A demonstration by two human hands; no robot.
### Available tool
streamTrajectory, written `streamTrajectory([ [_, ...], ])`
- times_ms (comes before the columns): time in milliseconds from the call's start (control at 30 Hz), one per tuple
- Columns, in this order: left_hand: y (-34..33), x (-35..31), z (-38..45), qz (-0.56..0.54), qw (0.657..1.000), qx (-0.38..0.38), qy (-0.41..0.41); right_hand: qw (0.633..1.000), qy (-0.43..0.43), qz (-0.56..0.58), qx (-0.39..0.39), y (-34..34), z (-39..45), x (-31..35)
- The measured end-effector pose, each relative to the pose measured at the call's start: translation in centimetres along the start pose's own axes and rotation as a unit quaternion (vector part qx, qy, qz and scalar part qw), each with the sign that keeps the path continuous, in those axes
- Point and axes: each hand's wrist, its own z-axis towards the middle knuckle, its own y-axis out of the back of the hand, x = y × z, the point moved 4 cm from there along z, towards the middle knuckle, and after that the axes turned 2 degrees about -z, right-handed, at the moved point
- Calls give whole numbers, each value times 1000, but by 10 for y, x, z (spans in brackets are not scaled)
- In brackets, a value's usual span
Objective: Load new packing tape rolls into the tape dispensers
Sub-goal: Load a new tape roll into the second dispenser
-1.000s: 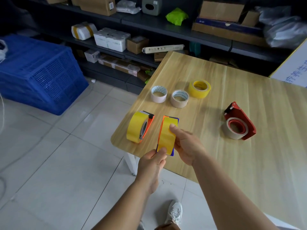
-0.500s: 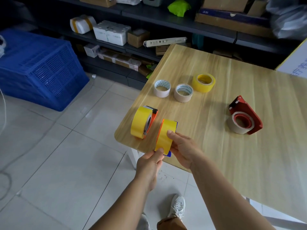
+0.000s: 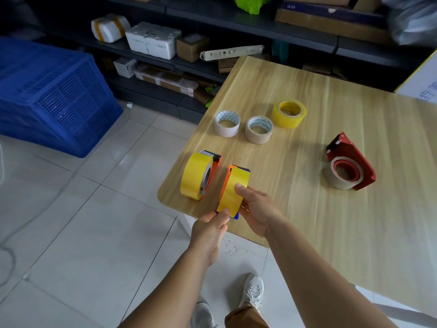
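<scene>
Both hands on yellow roll [image 3: 233, 192] sitting in orange dispenser [image 3: 225, 185], right at table [image 3: 307, 209] edge. Right hand [image 3: 256, 210] wrapped round roll's far side, thumb on top. Left hand [image 3: 212, 227] pinching roll's near bottom end, probably tape end, can't tell for sure. Second loaded dispenser [image 3: 199, 175] just left of hands. Spare rolls [image 3: 259, 129] and red dispenser [image 3: 347, 169] well beyond.

Risks imo: dispenser half off edge, one slip and it hits floor. Tape end could stick back on roll or crease.

Blue crate [image 3: 54, 95] on tiled floor [image 3: 82, 233] (beside dark shelves [image 3: 236, 24] of boxes)
</scene>
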Motion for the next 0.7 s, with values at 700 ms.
streamTrajectory([
  [700,-8,-4,-3,56,998,-16,7,995,11,-89,-40,3,9,-2],
])
